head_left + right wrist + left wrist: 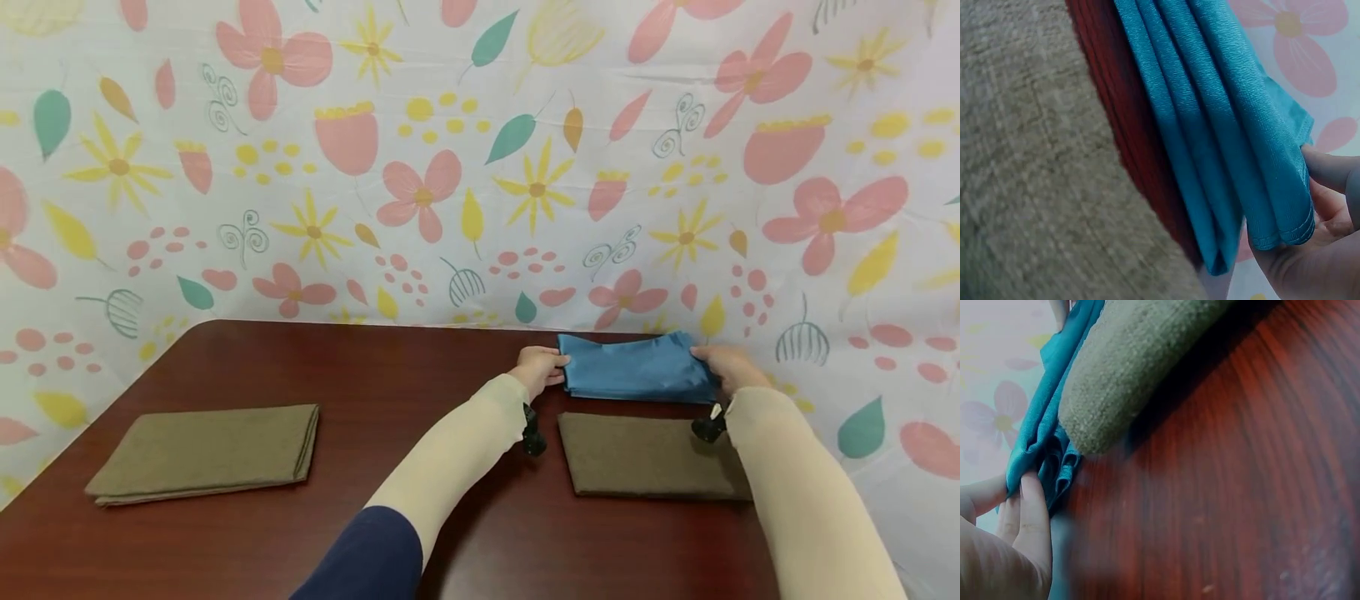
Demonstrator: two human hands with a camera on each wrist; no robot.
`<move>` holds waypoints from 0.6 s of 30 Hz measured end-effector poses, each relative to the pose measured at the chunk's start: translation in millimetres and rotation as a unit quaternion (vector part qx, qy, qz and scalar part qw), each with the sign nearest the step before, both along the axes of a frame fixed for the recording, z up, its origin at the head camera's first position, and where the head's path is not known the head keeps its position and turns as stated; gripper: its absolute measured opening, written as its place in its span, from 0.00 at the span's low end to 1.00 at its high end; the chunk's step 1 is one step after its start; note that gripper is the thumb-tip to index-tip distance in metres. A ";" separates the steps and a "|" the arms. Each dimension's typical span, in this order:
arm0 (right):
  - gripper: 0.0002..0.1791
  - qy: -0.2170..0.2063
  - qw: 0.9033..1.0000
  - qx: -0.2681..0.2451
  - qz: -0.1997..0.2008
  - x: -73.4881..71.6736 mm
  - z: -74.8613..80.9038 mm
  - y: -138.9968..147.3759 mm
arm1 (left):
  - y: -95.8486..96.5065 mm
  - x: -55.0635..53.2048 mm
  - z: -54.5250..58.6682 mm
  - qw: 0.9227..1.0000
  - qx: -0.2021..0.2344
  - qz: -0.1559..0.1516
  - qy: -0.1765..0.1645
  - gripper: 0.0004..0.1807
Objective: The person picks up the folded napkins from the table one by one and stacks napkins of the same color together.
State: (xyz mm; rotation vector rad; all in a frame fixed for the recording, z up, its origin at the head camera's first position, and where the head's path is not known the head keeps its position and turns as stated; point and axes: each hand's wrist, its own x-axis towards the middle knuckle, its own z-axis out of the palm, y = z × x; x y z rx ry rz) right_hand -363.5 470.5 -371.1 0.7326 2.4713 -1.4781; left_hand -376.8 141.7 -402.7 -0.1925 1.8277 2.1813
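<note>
A folded blue cloth (637,368) with a satin sheen lies at the back right of the table, several layers thick. Its left end is pinched by my left hand (538,368), thumb on top and fingers beneath, as the left wrist view shows at the cloth's edge (1054,394). At the other end my right hand (731,367) grips the right edge between thumb and fingers; the right wrist view shows the stacked folds (1210,119) beside that hand (1310,250). Just in front lies a folded brown cloth (645,458), partly covered by my right forearm.
Another folded brown cloth (210,454) lies on the left side of the dark reddish-brown table (375,367). Behind the table hangs a white curtain (465,150) printed with flowers and leaves. The table's right edge runs under my right forearm.
</note>
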 end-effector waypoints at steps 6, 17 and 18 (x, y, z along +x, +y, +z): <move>0.53 -0.021 0.999 0.020 0.026 2.8 -10.1 4.8 | 2.4 3.7 -2.3 1.000 -0.019 0.001 -0.016 0.19; 0.54 -0.039 0.998 0.004 0.046 -2.3 -16.6 13.0 | 4.8 5.2 1.7 0.999 -0.024 0.024 -0.030 0.20; 0.54 -0.039 0.998 0.006 0.047 -3.5 -17.6 13.8 | 4.9 2.6 0.2 0.999 -0.027 0.024 -0.032 0.20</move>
